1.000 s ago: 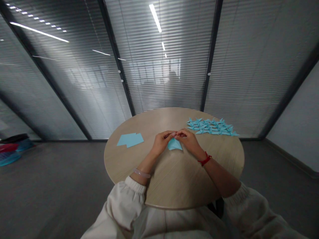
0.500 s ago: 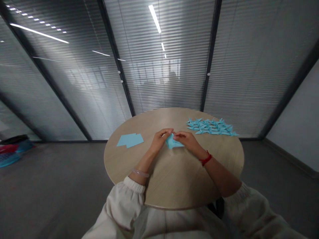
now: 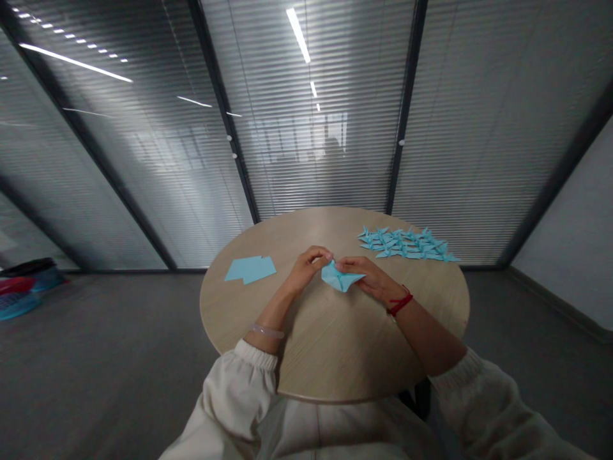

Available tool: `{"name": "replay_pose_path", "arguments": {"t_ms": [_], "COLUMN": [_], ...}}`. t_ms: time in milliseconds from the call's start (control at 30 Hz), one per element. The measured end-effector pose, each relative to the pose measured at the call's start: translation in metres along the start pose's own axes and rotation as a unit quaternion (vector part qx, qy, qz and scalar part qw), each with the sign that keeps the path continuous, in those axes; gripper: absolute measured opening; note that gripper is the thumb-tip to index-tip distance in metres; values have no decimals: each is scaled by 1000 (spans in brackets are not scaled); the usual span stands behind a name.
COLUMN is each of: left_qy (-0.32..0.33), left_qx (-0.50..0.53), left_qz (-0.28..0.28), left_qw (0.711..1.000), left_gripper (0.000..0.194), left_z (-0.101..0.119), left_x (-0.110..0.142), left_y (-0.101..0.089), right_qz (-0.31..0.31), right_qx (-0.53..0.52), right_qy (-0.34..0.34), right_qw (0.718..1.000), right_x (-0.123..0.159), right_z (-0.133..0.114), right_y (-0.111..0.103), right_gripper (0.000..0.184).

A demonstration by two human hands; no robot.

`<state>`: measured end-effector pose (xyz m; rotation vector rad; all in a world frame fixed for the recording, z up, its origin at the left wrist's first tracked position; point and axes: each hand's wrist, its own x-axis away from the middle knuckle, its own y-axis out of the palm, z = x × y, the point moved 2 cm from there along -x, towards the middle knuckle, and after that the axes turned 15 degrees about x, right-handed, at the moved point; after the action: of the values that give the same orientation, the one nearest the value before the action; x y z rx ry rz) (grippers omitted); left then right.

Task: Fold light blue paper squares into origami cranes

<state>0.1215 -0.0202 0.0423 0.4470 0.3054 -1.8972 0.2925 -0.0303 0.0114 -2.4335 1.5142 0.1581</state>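
Currently, left hand: the left hand is reaching over the middle of the round table, its thumb and forefinger seemingly pinching the upper edge of the folded paper; the other fingers are curling, their tips partly hiding.
Right hand: the right hand is supporting the paper's right side above the table's middle, thumb lying on top and fingers pressing close together behind; how firmly they are gripping, I cannot tell.
Handling the folds: good work here is probably asking for a light, even pinch, with one hand steadying the layers while the other is guiding the edge. Lining up the points before pressing a crease is likely keeping it crisp; pulling hard is risking a tear or a skewed fold.
Folded paper: it is showing light blue, spreading wide between both hands over the table's middle, one sharp point jutting toward the table's right side and a blunter corner pointing to its near edge. Creases are crossing its face; the finer layers are blurring.
Flat blue sheets: they are lying overlapped on the table's left side.
Folded blue pieces: many spiky ones are sitting in packed rows at the table's far right.
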Motion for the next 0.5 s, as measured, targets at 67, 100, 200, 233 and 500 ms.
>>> {"name": "replay_pose_path", "arguments": {"t_ms": [67, 100, 200, 233, 500], "left_qy": [-28, -42, -55, -46, 76], "left_qx": [34, 56, 99, 89, -103], "left_qz": [12, 20, 36, 40, 139], "left_qw": [999, 997, 993, 994, 982], "left_gripper": [31, 32, 33, 33, 27], "left_z": [0, 0, 1, 1, -3], "left_x": [1, 2, 2, 1, -2], "left_y": [0, 0, -1, -1, -7], "right_qz": [-8, -10, 20, 47, 306], "right_qx": [6, 14, 74, 109, 478], "right_qy": [0, -1, -18, -29, -212], "right_qw": [1000, 1000, 997, 993, 796], "right_x": [0, -1, -5, -6, -2], "right_z": [2, 3, 7, 7, -3], "right_y": [-1, -1, -1, -1, -2], "right_gripper": [37, 37, 39, 38, 24]}}
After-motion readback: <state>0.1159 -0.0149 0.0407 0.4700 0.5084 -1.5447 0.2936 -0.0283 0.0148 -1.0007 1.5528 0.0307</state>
